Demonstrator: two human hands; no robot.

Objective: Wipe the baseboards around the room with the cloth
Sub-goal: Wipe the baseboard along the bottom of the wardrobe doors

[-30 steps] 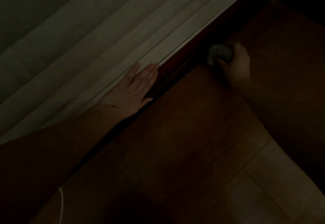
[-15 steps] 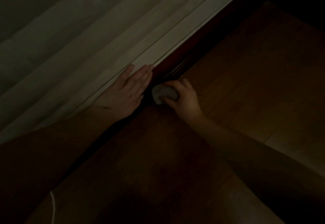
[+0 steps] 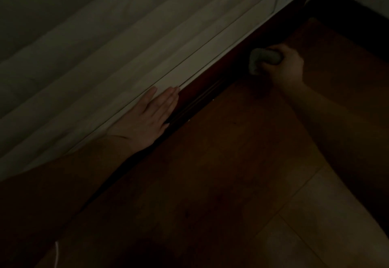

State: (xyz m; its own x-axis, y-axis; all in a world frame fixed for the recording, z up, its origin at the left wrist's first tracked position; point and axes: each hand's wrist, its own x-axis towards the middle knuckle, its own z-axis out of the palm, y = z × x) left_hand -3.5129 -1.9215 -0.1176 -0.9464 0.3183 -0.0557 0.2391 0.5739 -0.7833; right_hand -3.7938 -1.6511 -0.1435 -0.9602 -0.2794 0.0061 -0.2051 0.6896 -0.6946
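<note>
Very dim light here, and much of the detail is lost in it. The right hand point(image 3: 285, 65) grips the cloth point(image 3: 264, 59), a pale wad, fingers curled round it; the fingertips themselves are hidden behind the wad and cannot be made out. The cloth sits against the dark baseboard point(image 3: 212, 91), far up the run towards the room's corner, at the line where board meets floor. Whether it presses on the board's face or only on its foot is hard to tell in the shadow.

The left hand point(image 3: 147, 116) lies flat, fingers straight and close together, holding nothing, laid on the lower edge of the pale curtain point(image 3: 117, 61) just above the baseboard. Its forearm runs off the left edge into darkness, and the baseboard beneath it disappears in shadow.

The baseboard's grooves show only between the two hands; beyond the cloth it fades to black near the corner. The wooden floor point(image 3: 231, 173) spreads out below the board, with a lighter patch at lower right. A thin white cord point(image 3: 56, 255) is cut off at the bottom edge, well apart from both hands.
</note>
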